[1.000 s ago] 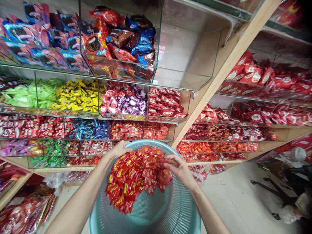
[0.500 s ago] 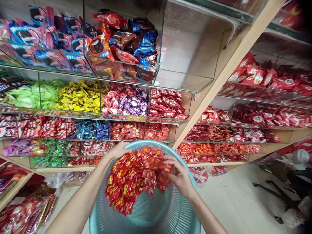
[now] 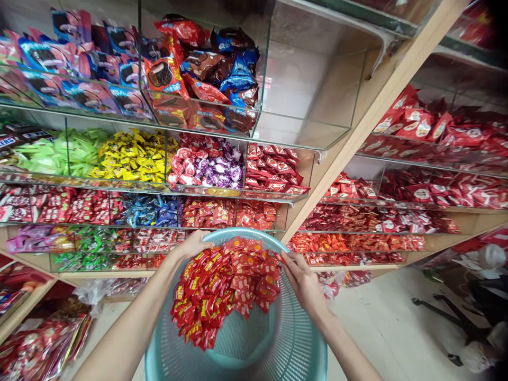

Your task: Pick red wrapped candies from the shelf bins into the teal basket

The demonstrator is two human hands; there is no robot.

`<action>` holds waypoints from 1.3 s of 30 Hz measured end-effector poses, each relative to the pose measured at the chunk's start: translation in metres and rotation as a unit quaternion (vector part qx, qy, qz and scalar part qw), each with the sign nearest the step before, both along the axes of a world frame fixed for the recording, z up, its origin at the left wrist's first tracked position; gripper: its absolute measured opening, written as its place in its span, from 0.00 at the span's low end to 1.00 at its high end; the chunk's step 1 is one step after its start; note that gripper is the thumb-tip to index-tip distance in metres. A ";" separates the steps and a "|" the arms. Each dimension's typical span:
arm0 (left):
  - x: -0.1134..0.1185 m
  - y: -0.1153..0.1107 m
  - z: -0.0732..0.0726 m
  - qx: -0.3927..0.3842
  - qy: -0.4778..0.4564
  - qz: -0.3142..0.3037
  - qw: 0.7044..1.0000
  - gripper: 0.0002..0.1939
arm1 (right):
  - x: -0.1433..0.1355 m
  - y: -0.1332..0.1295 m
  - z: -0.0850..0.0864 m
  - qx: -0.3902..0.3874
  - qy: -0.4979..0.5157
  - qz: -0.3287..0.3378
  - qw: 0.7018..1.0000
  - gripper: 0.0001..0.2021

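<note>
A teal plastic basket (image 3: pixel 305 338) with perforated walls stands below the shelves, its mouth facing me. Red candy packets (image 3: pixel 210 291), some with yellow lettering, are heaped against its far side, and part of the basket's bottom shows. My left hand (image 3: pixel 195 244) is closed on the basket's far-left rim. At the far-right rim is my right hand (image 3: pixel 297 270), its fingers bent together beside the heap's right edge. Whether a packet is between those fingertips is too small to tell.
Glass-fronted shelves (image 3: pixel 206 135) of wrapped sweets span the view, split by a slanting wooden post (image 3: pixel 357 127). Bagged goods (image 3: pixel 43 344) lie at the lower left. A black chair base (image 3: pixel 448 317) stands on the pale floor at the right.
My right hand has moved right, off the candy heap and over to the basket's rim. My left hand stays on the rim. The view has shifted very slightly.
</note>
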State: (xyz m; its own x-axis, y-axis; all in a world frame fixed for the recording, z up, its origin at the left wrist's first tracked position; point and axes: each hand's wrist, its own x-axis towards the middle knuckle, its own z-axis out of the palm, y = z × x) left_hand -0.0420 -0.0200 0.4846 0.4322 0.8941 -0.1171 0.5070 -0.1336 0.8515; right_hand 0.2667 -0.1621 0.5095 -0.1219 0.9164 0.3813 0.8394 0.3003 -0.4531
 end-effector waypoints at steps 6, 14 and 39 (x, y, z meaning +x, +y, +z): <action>-0.002 0.000 -0.001 0.008 0.007 -0.001 1.000 0.11 | -0.003 -0.005 -0.005 -0.045 -0.078 0.023 0.996 0.19; 0.000 -0.001 0.000 0.005 0.006 0.001 1.000 0.11 | -0.008 -0.005 0.001 -0.052 -0.078 0.028 0.995 0.17; -0.007 -0.002 -0.002 0.008 -0.011 0.011 1.000 0.12 | -0.046 -0.061 -0.012 -0.038 -0.216 0.112 0.969 0.14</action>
State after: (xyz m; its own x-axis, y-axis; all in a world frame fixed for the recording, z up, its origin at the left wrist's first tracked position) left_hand -0.0492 -0.0224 0.4824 0.4153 0.9049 -0.0935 0.4907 -0.1363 0.8606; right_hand 0.2207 -0.2227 0.4979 -0.4537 0.8720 0.1836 0.8736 0.4760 -0.1018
